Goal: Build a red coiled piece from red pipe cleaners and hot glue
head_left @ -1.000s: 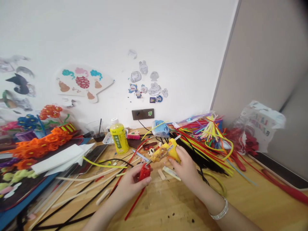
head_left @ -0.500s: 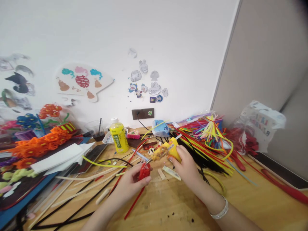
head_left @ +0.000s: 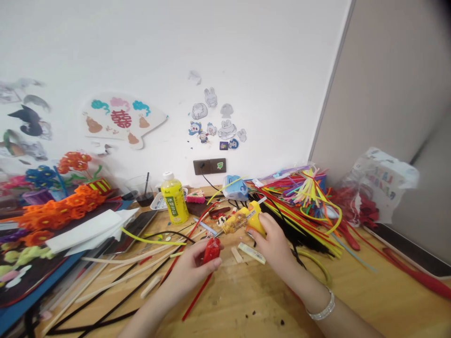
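Between the thumb and fingers of my left hand [head_left: 197, 260] is a small red fuzzy piece [head_left: 211, 251], its upper end pointing away from me. My right hand [head_left: 269, 241] is wrapped round the handle of a yellow hot glue gun [head_left: 243, 220], with a clear glue stick [head_left: 262, 200] poking out of its back end. The gun's metal nozzle reaches left to the top of the red piece; whether it touches cannot be made out. A red pipe cleaner [head_left: 196, 297] slants down below my left hand.
Loose pipe cleaners [head_left: 116, 277] lie across the left of the wooden table [head_left: 246, 300]. A yellow drink bottle [head_left: 175, 199] stands behind my hands. Bundled pipe cleaners [head_left: 299, 206] spread at the right, near a plastic bag [head_left: 384, 178]. Orange fuzzy flowers [head_left: 66, 206] sit at the left.
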A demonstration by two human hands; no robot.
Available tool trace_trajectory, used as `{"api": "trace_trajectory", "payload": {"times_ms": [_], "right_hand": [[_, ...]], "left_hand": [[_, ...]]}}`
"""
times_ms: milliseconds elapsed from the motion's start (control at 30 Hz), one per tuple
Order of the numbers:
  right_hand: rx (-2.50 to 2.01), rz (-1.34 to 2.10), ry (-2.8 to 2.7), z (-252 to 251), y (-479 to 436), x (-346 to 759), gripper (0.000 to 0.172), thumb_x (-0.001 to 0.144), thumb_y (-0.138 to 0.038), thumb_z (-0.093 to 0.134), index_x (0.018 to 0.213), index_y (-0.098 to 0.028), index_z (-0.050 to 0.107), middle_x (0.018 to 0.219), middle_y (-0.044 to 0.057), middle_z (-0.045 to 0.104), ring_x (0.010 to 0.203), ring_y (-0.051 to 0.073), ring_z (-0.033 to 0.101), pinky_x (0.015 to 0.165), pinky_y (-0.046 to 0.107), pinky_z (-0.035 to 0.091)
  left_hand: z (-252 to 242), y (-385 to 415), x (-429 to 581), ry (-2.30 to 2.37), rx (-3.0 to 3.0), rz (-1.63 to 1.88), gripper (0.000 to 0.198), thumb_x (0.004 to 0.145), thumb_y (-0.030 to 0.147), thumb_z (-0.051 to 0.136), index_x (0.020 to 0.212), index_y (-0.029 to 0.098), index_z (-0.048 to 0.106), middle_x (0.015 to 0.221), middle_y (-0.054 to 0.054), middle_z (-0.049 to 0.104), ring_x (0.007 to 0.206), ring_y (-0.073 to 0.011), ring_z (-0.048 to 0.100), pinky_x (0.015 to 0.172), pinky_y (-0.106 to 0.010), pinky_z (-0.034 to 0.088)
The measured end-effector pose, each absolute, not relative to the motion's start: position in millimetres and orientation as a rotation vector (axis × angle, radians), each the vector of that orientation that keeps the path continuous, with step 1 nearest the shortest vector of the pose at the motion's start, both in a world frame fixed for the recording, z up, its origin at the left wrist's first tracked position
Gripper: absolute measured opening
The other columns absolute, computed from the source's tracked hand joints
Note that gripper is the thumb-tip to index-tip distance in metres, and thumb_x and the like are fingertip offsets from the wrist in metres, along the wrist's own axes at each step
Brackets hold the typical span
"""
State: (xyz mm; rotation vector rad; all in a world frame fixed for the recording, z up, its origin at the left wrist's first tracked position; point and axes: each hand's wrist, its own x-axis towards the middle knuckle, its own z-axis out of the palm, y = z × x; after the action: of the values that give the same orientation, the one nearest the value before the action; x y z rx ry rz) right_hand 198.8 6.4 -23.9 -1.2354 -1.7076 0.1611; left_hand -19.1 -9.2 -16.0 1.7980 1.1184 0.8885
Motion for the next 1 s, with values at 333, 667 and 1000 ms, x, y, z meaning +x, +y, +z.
{"api": "trace_trajectory", "payload": {"times_ms": [333,667,1000], "right_hand": [[-1.294,0.132,-1.699,-20.8,3.8,196.2,0.015,0.073,-0.023,0.057,0.086,-0.017,0.053,0.086,0.008,0.054,0.085,0.025,0.053,0.077,0.038,0.044],[-1.178,0.101,-1.731,-25.9,8.0,201.2,0.003,0.078,-0.017,0.051,0.08,-0.019,0.053,0.082,0.005,0.055,0.08,0.021,0.054,0.072,0.032,0.045],[-1.212,0.09,-1.748,-24.4,7.2,201.9,0.006,0.08,-0.017,0.05,0.085,-0.018,0.053,0.087,0.008,0.055,0.086,0.024,0.053,0.076,0.037,0.045]], "left_hand": [[-15.9,-10.1,-18.5,1.122,1.812,0.898,0.025,0.07,0.033,0.065,0.087,0.015,0.066,0.088,-0.006,0.068,0.083,-0.0228,0.06,0.077,-0.031,0.047],[-10.7,-10.7,-18.2,1.144,1.809,0.896,0.025,0.069,0.029,0.063,0.089,0.014,0.066,0.09,-0.008,0.069,0.084,-0.0237,0.06,0.078,-0.031,0.047],[-10.7,-12.0,-18.6,1.137,1.789,0.915,0.023,0.069,0.031,0.064,0.085,0.015,0.066,0.085,-0.006,0.068,0.077,-0.0217,0.06,0.07,-0.03,0.049]]}}
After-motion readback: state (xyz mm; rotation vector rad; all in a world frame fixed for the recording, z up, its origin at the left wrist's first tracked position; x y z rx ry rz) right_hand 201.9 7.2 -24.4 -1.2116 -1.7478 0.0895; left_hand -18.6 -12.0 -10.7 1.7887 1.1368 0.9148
